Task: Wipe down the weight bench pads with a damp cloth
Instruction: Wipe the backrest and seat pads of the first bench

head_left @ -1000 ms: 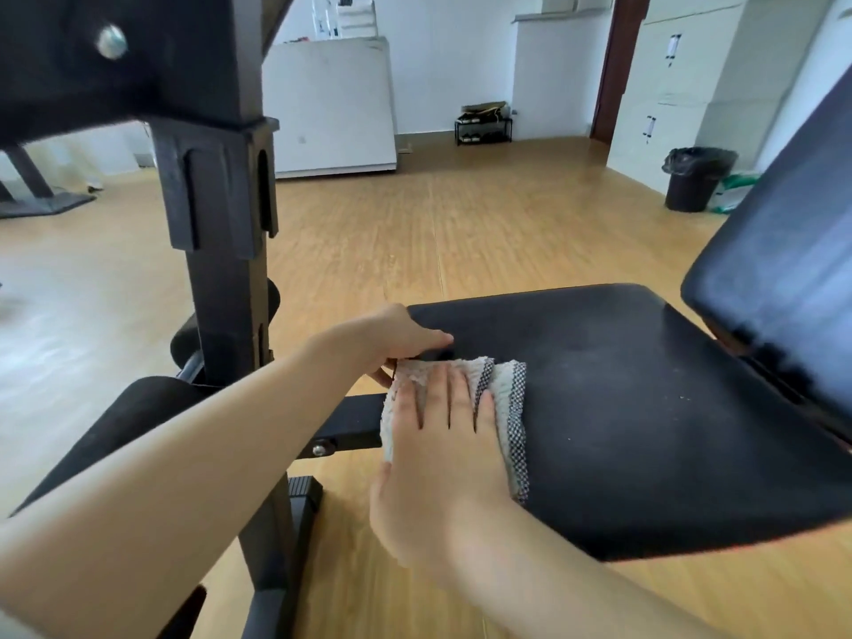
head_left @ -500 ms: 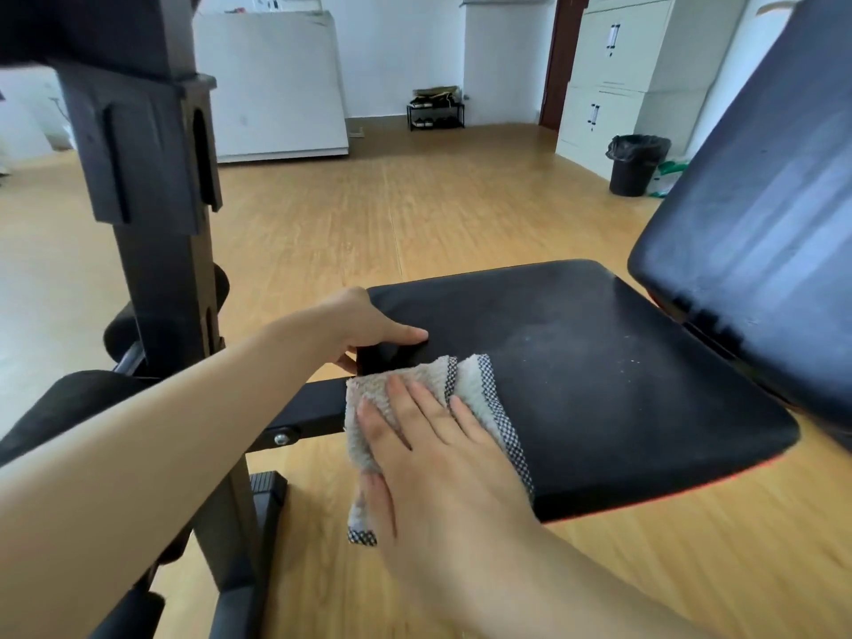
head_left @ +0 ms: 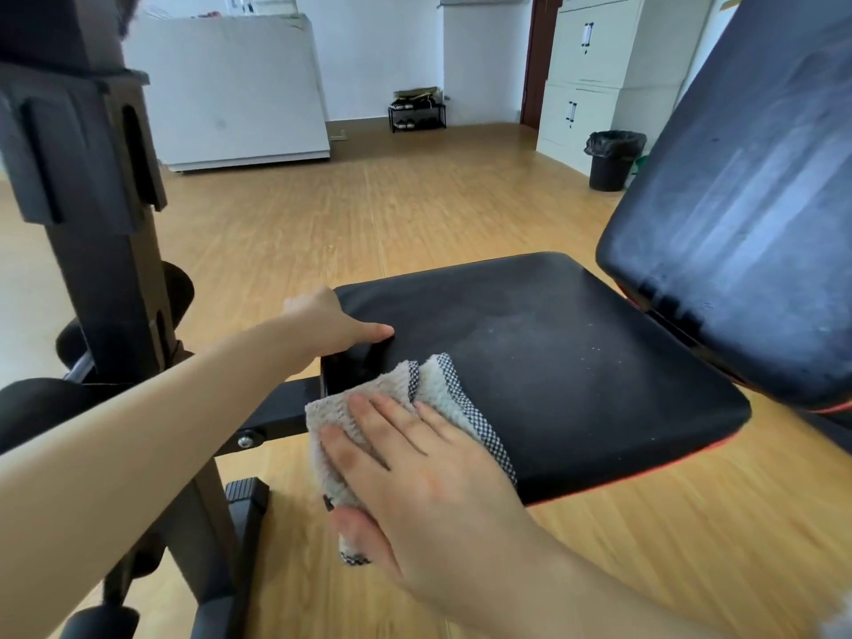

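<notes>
Right hand point(head_left: 428, 477), fingers straight and slightly spread, presses the cloth point(head_left: 438, 385) flat on the near left corner of the seat pad point(head_left: 576, 362). The cloth's left part overhangs the pad's edge and droops beside the thumb. Left hand point(head_left: 332, 325) grips the pad's left end, thumb on top. Rightward the pad's surface lies uncovered up to the tilted back pad point(head_left: 747, 200). The upright post point(head_left: 106, 251) stands left of both arms.
</notes>
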